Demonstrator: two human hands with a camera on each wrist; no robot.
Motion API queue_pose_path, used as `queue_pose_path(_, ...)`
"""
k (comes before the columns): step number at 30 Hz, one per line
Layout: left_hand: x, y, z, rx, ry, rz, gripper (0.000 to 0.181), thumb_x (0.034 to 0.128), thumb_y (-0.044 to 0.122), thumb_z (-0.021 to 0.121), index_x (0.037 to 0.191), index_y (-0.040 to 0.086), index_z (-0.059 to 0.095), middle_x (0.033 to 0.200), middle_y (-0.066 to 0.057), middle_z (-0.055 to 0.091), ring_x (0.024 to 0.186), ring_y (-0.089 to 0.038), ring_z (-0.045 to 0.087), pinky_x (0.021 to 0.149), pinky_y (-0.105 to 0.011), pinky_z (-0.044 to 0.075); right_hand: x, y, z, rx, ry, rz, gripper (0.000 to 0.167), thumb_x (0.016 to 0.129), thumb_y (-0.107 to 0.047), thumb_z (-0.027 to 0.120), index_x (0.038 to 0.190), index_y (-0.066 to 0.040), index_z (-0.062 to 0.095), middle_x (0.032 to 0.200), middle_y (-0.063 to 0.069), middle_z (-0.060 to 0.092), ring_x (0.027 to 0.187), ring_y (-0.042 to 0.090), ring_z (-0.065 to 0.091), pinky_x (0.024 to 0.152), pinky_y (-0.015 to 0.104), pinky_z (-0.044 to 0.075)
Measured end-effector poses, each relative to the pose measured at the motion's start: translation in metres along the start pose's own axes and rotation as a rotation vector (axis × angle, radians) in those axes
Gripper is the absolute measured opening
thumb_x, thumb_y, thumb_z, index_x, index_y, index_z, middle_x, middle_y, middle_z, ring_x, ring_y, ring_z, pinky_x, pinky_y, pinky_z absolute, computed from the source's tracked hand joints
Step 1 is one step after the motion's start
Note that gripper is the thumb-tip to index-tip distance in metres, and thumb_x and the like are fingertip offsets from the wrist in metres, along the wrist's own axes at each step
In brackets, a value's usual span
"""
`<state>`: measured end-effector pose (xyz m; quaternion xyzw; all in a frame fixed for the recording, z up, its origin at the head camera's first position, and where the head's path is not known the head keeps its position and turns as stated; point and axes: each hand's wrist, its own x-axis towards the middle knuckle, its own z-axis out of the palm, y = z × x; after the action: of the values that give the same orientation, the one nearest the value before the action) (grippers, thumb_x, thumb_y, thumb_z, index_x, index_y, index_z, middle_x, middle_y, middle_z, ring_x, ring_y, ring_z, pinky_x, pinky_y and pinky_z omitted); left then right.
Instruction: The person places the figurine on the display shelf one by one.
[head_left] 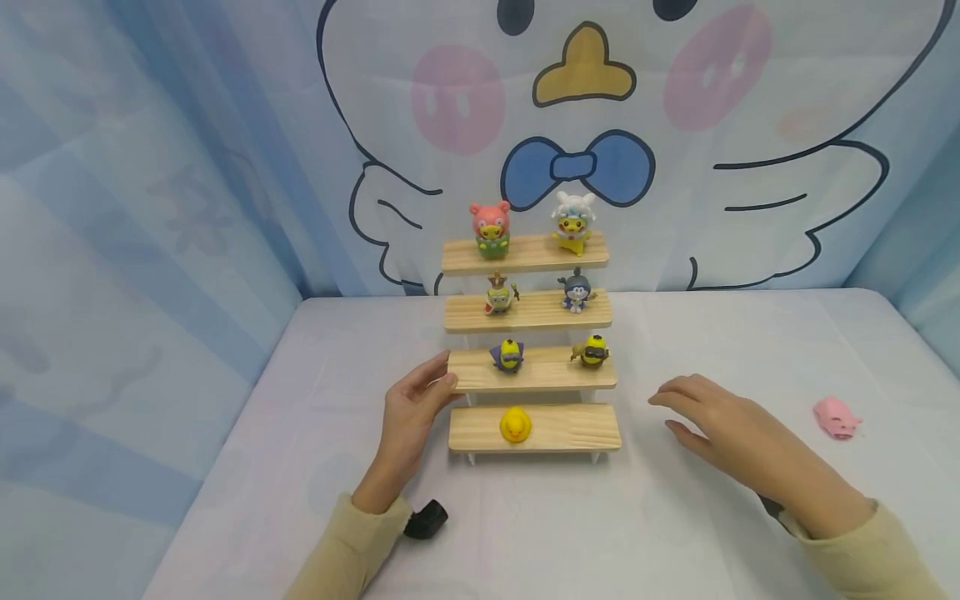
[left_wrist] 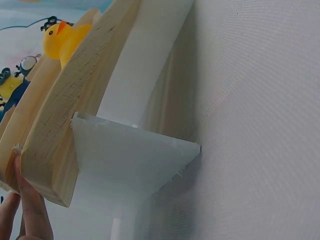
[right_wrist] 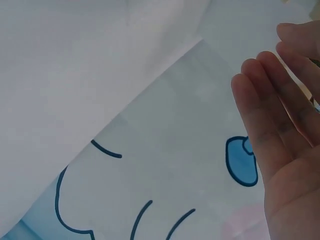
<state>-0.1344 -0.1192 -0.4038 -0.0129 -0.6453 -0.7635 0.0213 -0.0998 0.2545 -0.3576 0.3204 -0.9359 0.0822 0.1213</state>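
Note:
A four-step wooden display shelf (head_left: 540, 444) with white supports stands at mid-table. My left hand (head_left: 408, 408) grips the left end of its second board from the bottom, thumb at the front edge; the left wrist view shows fingers (left_wrist: 32, 210) against the board ends. A yellow rubber duck (head_left: 515, 425) sits on the lowest board. Above it are two small yellow-faced figures, a caped one (head_left: 508, 356) and a dark-masked one (head_left: 592, 352). My right hand (head_left: 723, 429), holding nothing, hovers to the right of the shelf with fingers extended; the right wrist view shows its palm (right_wrist: 295, 185).
Higher boards carry a crowned figure (head_left: 498, 296), a grey-hooded figure (head_left: 576, 292), a pink-hooded figure (head_left: 492, 229) and a white-hooded figure (head_left: 573, 223). A pink pig toy (head_left: 836, 417) lies on the white table at right. Behind hangs a printed cloth (head_left: 675, 200).

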Motion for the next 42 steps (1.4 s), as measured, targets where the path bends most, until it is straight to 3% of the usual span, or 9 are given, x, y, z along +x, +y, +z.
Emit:
queue_pose_path(13, -0.001, 0.001, 0.002, 0.001, 0.003, 0.003, 0.044, 0.0943, 0.010, 0.069, 0.137, 0.005, 0.058, 0.130, -0.018, 0.060, 0.103, -0.017, 0.067, 0.089, -0.032, 0.061, -0.023, 0.027, 0.002, -0.018, 0.056, 0.059, 0.043, 0.069, -0.002, 0.086, 0.108, -0.007, 0.070, 0.108, 0.009, 0.066, 0.098, 0.029, 0.064, 0.074, 0.046, 0.061)
queue_pose_path(14, -0.001, 0.001, 0.002, 0.002, 0.004, 0.003, 0.044, 0.0944, 0.010, 0.069, 0.137, 0.005, 0.058, 0.130, -0.018, 0.060, 0.103, -0.016, 0.068, 0.089, -0.032, 0.061, -0.025, 0.030, 0.003, -0.022, 0.078, 0.048, 0.033, 0.078, -0.012, 0.084, 0.108, -0.007, 0.070, 0.107, 0.009, 0.066, 0.097, 0.028, 0.065, 0.072, 0.046, 0.062)
queue_pose_path(16, -0.001, 0.001, 0.001, 0.006, 0.005, 0.005, 0.044, 0.0945, 0.010, 0.068, 0.137, 0.005, 0.058, 0.130, -0.018, 0.060, 0.103, -0.016, 0.068, 0.089, -0.032, 0.061, -0.029, 0.036, 0.005, -0.034, 0.119, 0.030, 0.028, 0.095, -0.033, 0.069, 0.107, -0.009, 0.069, 0.106, 0.008, 0.066, 0.096, 0.027, 0.065, 0.070, 0.044, 0.061)
queue_pose_path(20, 0.000, 0.001, 0.001, 0.004, 0.002, 0.009, 0.044, 0.0946, 0.010, 0.068, 0.137, 0.004, 0.058, 0.130, -0.018, 0.060, 0.103, -0.017, 0.067, 0.089, -0.032, 0.061, -0.036, 0.050, 0.011, -0.028, 0.203, -0.026, 0.073, 0.101, -0.058, 0.016, 0.106, -0.008, 0.069, 0.105, 0.007, 0.066, 0.094, 0.026, 0.064, 0.070, 0.037, 0.056)
queue_pose_path(26, 0.000, 0.000, 0.001, -0.006, -0.001, 0.005, 0.044, 0.0944, 0.010, 0.069, 0.136, 0.004, 0.058, 0.130, -0.018, 0.060, 0.103, -0.017, 0.068, 0.089, -0.033, 0.061, -0.047, 0.061, 0.011, -0.030, 0.156, 0.019, 0.081, 0.098, -0.062, 0.012, 0.108, -0.005, 0.068, 0.106, 0.011, 0.065, 0.095, 0.030, 0.063, 0.078, 0.042, 0.054)
queue_pose_path(30, 0.000, 0.000, 0.001, -0.006, -0.004, 0.004, 0.044, 0.0943, 0.011, 0.069, 0.137, 0.005, 0.058, 0.130, -0.018, 0.060, 0.103, -0.017, 0.068, 0.090, -0.033, 0.061, -0.056, 0.068, 0.012, -0.033, 0.148, 0.044, 0.080, 0.097, -0.062, 0.014, 0.108, -0.004, 0.068, 0.106, 0.013, 0.065, 0.097, 0.032, 0.061, 0.080, 0.045, 0.051)
queue_pose_path(34, 0.000, 0.000, 0.001, -0.004, -0.003, 0.005, 0.044, 0.0943, 0.011, 0.069, 0.137, 0.005, 0.058, 0.130, -0.018, 0.060, 0.103, -0.017, 0.068, 0.090, -0.032, 0.061, -0.062, 0.073, 0.009, -0.062, 0.095, 0.119, 0.033, 0.095, -0.032, 0.069, 0.108, -0.002, 0.068, 0.108, 0.017, 0.065, 0.099, 0.036, 0.060, 0.082, 0.050, 0.052)
queue_pose_path(37, 0.000, 0.000, 0.001, -0.009, -0.001, 0.007, 0.044, 0.0943, 0.011, 0.069, 0.137, 0.005, 0.058, 0.129, -0.019, 0.060, 0.102, -0.017, 0.068, 0.089, -0.032, 0.061, -0.066, 0.075, 0.007, -0.067, 0.015, 0.209, 0.045, 0.069, -0.003, 0.085, 0.110, 0.000, 0.067, 0.111, 0.021, 0.063, 0.102, 0.040, 0.058, 0.083, 0.060, 0.053)
queue_pose_path(42, 0.000, 0.000, 0.001, -0.009, 0.000, 0.006, 0.044, 0.0946, 0.010, 0.068, 0.137, 0.005, 0.058, 0.129, -0.019, 0.060, 0.103, -0.017, 0.068, 0.089, -0.032, 0.061, -0.073, 0.081, 0.006, -0.063, 0.035, 0.220, 0.046, 0.067, 0.001, 0.085, 0.109, 0.001, 0.066, 0.110, 0.022, 0.062, 0.101, 0.040, 0.057, 0.080, 0.060, 0.052)
